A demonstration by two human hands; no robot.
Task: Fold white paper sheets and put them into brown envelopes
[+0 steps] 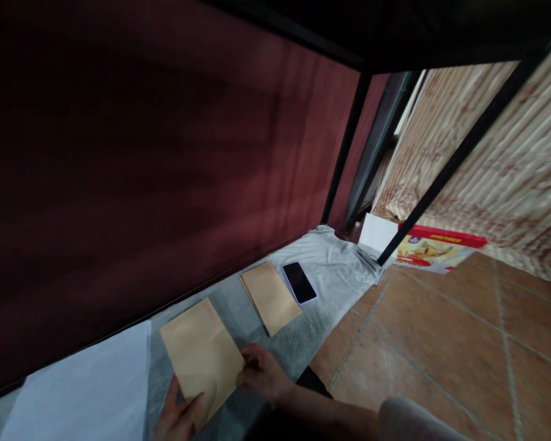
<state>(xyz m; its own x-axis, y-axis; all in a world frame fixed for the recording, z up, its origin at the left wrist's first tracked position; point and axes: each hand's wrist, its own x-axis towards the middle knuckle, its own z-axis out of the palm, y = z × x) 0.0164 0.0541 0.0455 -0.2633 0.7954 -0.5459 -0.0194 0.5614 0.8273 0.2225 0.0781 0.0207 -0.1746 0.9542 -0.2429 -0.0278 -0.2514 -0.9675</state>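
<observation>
A brown paper envelope (204,352) with small reddish print near its top edge lies between my two hands. My left hand (177,415) grips its lower left edge, thumb on top and fingers at the side. At the right edge, my right hand (262,372) pinches the envelope with bent fingers; part of its grip is in shadow. Beyond it, a small stack of brown envelopes (272,298) rests on the grey cloth. Beside that stack lies a phone (299,283) with a dark screen and a pale case.
White paper sheets (85,386) lie at the left. Grey cloth (337,263) covers the narrow surface against a dark red panel (202,165). Black metal bars (346,150) frame the right side. A red and yellow box (434,250) sits on the tiled floor (445,343) near a patterned curtain (491,159).
</observation>
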